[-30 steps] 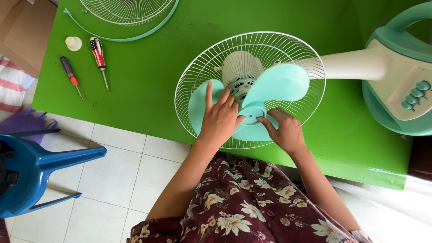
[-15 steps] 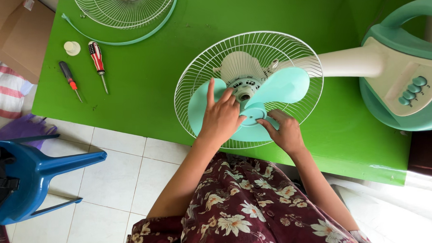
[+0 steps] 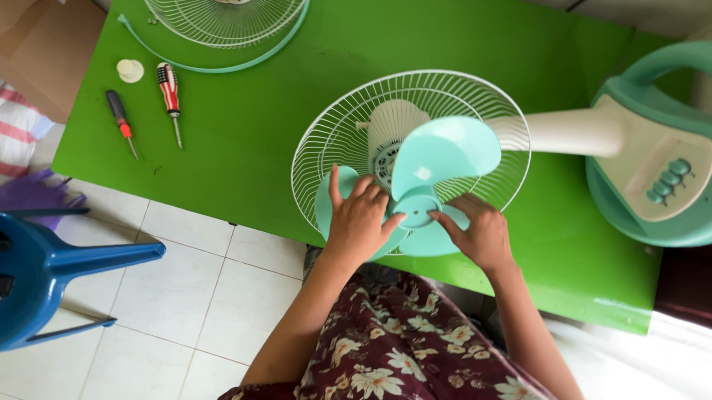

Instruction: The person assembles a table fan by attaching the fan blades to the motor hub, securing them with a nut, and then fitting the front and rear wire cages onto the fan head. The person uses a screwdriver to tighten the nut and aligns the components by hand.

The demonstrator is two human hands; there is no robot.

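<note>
A mint-green fan blade (image 3: 437, 154) is lifted off the motor, tilted over the white rear wire guard (image 3: 345, 121). My left hand (image 3: 358, 220) grips its left blade and hub side. My right hand (image 3: 477, 231) holds the lower right blade next to the hub (image 3: 416, 206). The cream motor housing (image 3: 385, 128) shows behind the blade. The fan lies on its side on a green table (image 3: 243, 125), with its cream neck (image 3: 567, 133) leading to the teal base (image 3: 671, 173).
The front wire guard with a teal rim (image 3: 227, 23) lies at the table's far edge. Beside it are a cream cap (image 3: 130, 71), a red-striped screwdriver (image 3: 169, 90) and a smaller dark screwdriver (image 3: 119, 117). A blue plastic chair (image 3: 35, 274) stands on the tiled floor at left.
Both hands have pulled the blade toward me and off the motor shaft. The blade now sits lower and tilted, uncovering more of the motor housing.
</note>
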